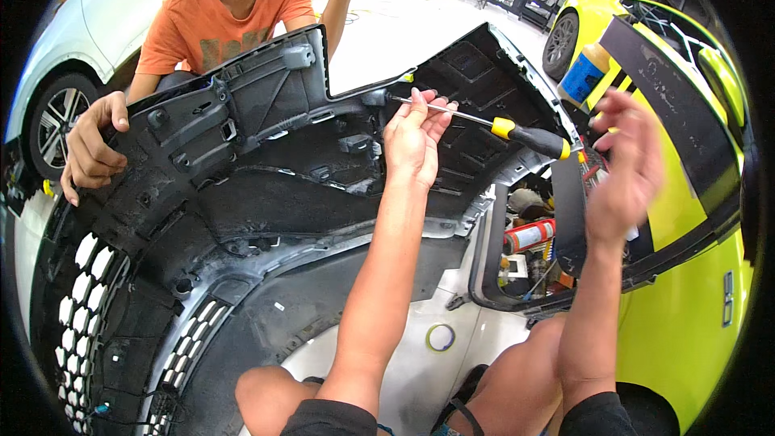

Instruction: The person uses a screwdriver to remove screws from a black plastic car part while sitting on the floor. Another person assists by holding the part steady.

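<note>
My left hand (416,133) pinches the metal shaft of a screwdriver (529,137) with a yellow and black handle. The shaft's far end points left, against the inner side of a large black car bumper (307,165). To the right of the handle, apart from it, is my right hand (626,165), smeared by motion, so its fingers cannot be read clearly. Across from me, a person in an orange shirt (234,28) rests a hand (97,145) on the bumper's upper left edge.
An open toolbox (492,274) with a red can (529,236) and loose tools stands at the right, beside a yellow-green car (678,323). A bottle with a blue label (583,77) is above it. A tape roll (440,337) lies on the floor. A white car (97,24) is at the left.
</note>
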Available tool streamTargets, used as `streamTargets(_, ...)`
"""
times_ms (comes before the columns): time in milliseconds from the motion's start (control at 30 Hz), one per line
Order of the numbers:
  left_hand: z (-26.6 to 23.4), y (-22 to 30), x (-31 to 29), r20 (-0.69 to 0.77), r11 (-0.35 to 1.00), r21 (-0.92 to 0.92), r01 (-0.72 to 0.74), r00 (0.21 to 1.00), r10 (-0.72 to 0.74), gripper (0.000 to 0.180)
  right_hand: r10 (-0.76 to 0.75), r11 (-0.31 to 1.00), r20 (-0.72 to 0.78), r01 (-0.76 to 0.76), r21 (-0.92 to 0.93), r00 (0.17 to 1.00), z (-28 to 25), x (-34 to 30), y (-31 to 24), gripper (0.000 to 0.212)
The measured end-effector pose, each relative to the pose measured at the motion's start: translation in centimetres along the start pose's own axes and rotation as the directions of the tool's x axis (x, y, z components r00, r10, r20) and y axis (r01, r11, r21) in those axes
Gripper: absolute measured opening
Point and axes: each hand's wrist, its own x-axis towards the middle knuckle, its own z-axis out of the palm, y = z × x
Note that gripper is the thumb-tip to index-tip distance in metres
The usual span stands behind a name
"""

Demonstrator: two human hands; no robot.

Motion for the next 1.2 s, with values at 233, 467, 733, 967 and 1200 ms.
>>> streamTargets(233, 0.0, -0.5, 0.1, -0.006, 0.994, -0.106, 0.011, 1.0, -0.011, 0.032, 0.615, 0.728, 0.189, -0.459, -0.509, 0.766, -1.9, -2.6, 8.6, 0.053)
streamTargets(467, -0.9, -0.2, 2.4, 0.138, 0.996, -0.088, -0.028, 0.99, 0.04, 0.033, 0.57, 0.741, 0.378, -0.655, 0.145, 0.729, -0.4, -1.4, 8.8, 0.029)
streamTargets(733, -2.4, 0.0, 2.1, 0.015, 0.986, -0.156, -0.064, 0.998, 0.067, 0.034, 0.287, 0.931, 0.292, -0.337, 0.139, 0.913, 0.6, -4.2, 8.7, 0.05)
streamTargets(967, -2.0, -0.1, 2.2, 0.082, 0.965, -0.251, -0.077, 0.992, 0.1, 0.035, 0.582, 0.812, 0.138, -0.582, -0.047, 0.801, 1.0, -4.1, 9.3, 0.033)
streamTargets(1200, -2.2, 0.0, 1.5, -0.057, 0.981, -0.169, -0.098, 0.994, 0.089, 0.036, 0.395, 0.862, 0.212, -0.44, 0.252, 0.894, 1.0, -3.9, 7.8, 0.024)
